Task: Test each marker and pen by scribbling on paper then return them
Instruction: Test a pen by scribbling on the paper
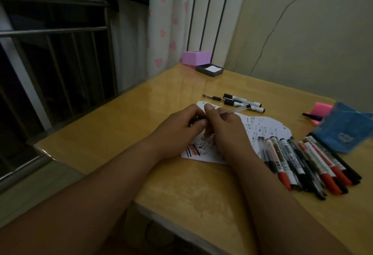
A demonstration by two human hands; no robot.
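Clear pen (232, 111) over scribbled paper (260, 127)

Right hand (226, 131) pinches its see-through barrel; left hand (181, 127) curls around something dark at its tip.

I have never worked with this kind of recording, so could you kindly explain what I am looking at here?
This is one picture from a camera worn on a person's head, looking down at their own bare hands; no robot is involved. The left hand and right hand meet over a scribbled white paper sheet on a yellow wooden table. The right hand holds a clear plastic pen; the left pinches something small and dark, perhaps its cap. To the right lies a row of red and black markers, with three more black-capped markers farther back.
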